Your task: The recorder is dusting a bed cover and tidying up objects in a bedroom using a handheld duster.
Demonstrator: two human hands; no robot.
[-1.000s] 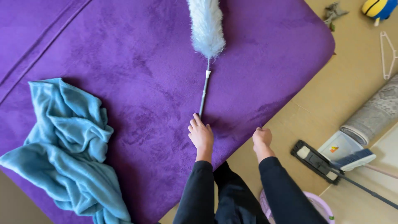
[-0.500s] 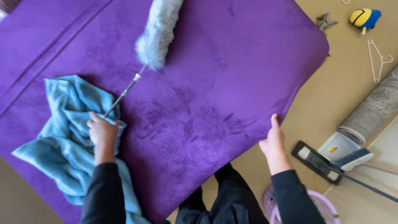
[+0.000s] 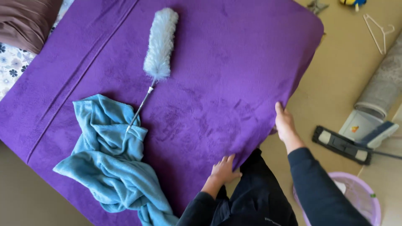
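Along the near edge of the bed, both hands are on the purple blanket point(image 3: 217, 71). The left hand point(image 3: 224, 169) lies flat on the plush just short of the hem, fingers point(image 3: 229, 160) spread a little and pressing down, pinching nothing. The right hand point(image 3: 285, 123) sits at the side edge near the corner, fingers close together along the fold; I cannot tell whether they have curled under the cloth or only rest against it.

Most of the blanket looks laid out already: it covers the mattress smoothly, with only faint brush marks in the pile and one long crease on the far-left side. To my eye the near corner is what remains to be tugged straight.

Two things lie loose on top. The fluffy white duster point(image 3: 158, 44) rests untouched, its thin handle running down onto the crumpled light-blue towel point(image 3: 111, 163), well apart from both hands. On the floor beside the bed lie a flat mop point(image 3: 341, 144) and a pink basket point(image 3: 360, 196).
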